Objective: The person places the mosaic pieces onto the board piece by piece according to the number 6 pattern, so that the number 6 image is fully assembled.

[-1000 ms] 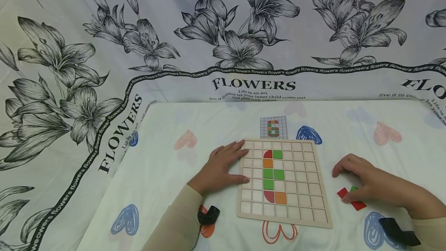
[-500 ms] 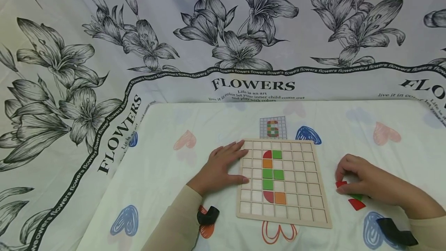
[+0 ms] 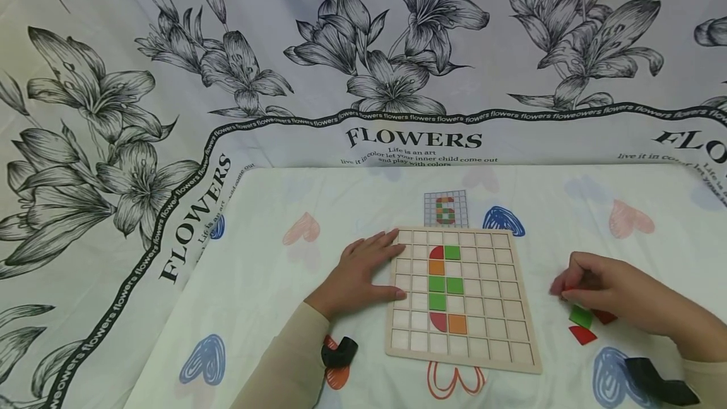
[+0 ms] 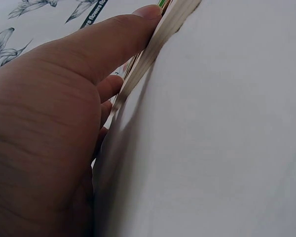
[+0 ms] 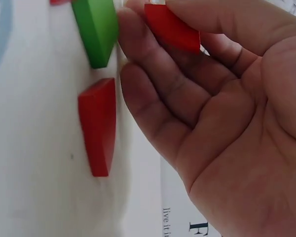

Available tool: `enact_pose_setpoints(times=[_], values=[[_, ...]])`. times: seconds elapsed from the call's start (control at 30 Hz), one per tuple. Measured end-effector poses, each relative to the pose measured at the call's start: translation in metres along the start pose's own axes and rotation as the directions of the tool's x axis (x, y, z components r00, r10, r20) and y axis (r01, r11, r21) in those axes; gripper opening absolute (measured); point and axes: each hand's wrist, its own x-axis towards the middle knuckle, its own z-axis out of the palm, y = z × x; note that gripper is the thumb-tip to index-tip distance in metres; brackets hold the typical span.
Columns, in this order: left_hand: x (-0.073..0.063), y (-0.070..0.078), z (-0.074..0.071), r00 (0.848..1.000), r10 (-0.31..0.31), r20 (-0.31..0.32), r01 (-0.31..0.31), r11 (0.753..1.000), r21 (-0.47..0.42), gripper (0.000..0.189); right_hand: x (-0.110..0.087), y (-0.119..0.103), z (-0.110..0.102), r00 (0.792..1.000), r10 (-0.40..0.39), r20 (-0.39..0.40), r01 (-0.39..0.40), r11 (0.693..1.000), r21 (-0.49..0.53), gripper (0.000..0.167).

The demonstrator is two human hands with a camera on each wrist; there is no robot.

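Observation:
My left hand (image 3: 358, 270) lies at the left edge of a wooden grid board (image 3: 494, 302), with thumb and fingertips touching its rim. Set in the board's cells are several green, orange and red pieces, among them a green square (image 3: 437, 302) and a red rounded piece (image 3: 438, 322). To the right of the board, my right hand (image 3: 619, 289) pinches a red quarter-round piece (image 5: 172, 28) between thumb and fingers. Beneath that hand on the cloth lie a green square block (image 3: 580, 316) and two red pieces, one nearer (image 3: 582, 335), the other red piece (image 3: 605, 316) partly covered.
Behind the board is a small pattern card (image 3: 428, 208) with a gridded coloured figure. A white cloth (image 3: 255, 308) printed with hearts covers the table. A flower-printed curtain (image 3: 318, 93) hangs behind and at the left.
My right hand has closed its fingers on a red piece and lifted it slightly off the cloth, uncovering the green block. The left hand and the board have stayed put.

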Motion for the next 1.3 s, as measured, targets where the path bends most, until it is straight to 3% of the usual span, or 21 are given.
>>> enact_pose_setpoints(times=[0.13, 0.23, 0.37, 0.47, 0.63, 0.97, 1.2, 1.3], values=[[0.000, -0.001, 0.000, 1.000, -0.001, 0.000, 0.001, 1.000, 0.002, 0.089, 0.000, 0.001, -0.002, 1.000, 0.005, -0.031, -0.005, 1.000, -0.002, 0.012], [0.000, -0.001, 0.001, 1.000, -0.002, 0.002, 0.002, 1.000, 0.003, 0.089, 0.000, -0.002, -0.001, 0.996, 0.056, -0.063, -0.059, 0.998, -0.035, 0.009], [0.000, 0.000, 0.000, 1.000, -0.003, 0.001, 0.003, 1.000, -0.003, 0.089, 0.002, -0.006, -0.001, 0.989, 0.104, -0.108, -0.112, 0.991, -0.076, 0.014], [-0.001, 0.000, 0.000, 1.000, -0.005, 0.000, 0.005, 1.000, -0.007, 0.089, 0.003, -0.009, -0.001, 0.984, 0.121, -0.133, -0.126, 0.992, -0.028, 0.021], [-0.001, 0.000, 0.001, 1.000, -0.012, 0.003, 0.012, 1.000, -0.007, 0.089, 0.004, -0.011, 0.000, 0.976, 0.074, -0.206, -0.072, 0.997, 0.017, 0.031], [0.000, 0.002, 0.000, 1.000, -0.025, 0.007, 0.025, 0.999, -0.022, 0.089, 0.006, -0.016, 0.004, 0.961, 0.017, -0.277, -0.023, 1.000, -0.021, 0.020], [-0.001, 0.001, 0.000, 1.000, -0.017, 0.010, 0.017, 1.000, -0.023, 0.090, 0.008, -0.019, 0.007, 0.940, -0.036, -0.340, 0.028, 0.999, -0.029, 0.021], [0.000, 0.001, -0.001, 1.000, -0.010, 0.007, 0.010, 1.000, -0.021, 0.090, 0.010, -0.021, 0.010, 0.940, -0.046, -0.339, 0.047, 0.999, -0.006, 0.022]])
